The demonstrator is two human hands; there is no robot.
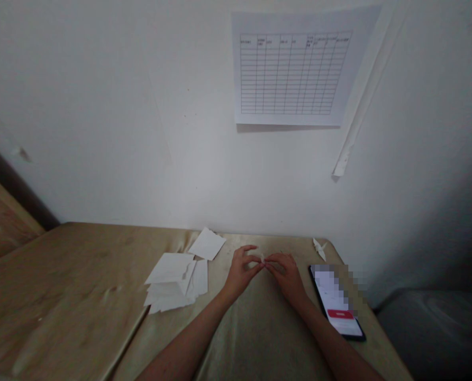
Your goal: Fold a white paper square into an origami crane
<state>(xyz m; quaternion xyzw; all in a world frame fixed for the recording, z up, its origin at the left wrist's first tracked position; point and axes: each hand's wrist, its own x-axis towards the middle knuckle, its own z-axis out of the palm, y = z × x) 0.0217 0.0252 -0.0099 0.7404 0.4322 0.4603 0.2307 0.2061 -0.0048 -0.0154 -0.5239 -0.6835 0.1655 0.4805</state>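
Observation:
Above the covered surface, my left hand (241,269) and my right hand (287,271) meet at the fingertips. Pinched between them is a small piece of white paper (262,258). Most of it is hidden by the fingers, so its exact shape cannot be told. Both thumbs press against the index fingers, while the left hand's other fingers arch above. To the left lies a loose pile of white paper sheets (170,293), with more squares of paper (207,244) behind it. A small folded paper bird (319,248) rests beyond my right hand.
A phone (335,307) with a lit screen lies right of my right forearm. The tan cloth-covered table (101,275) meets a white wall (141,132). A printed grid sheet (291,74) hangs there. A dark rounded object (438,328) stands past the right edge.

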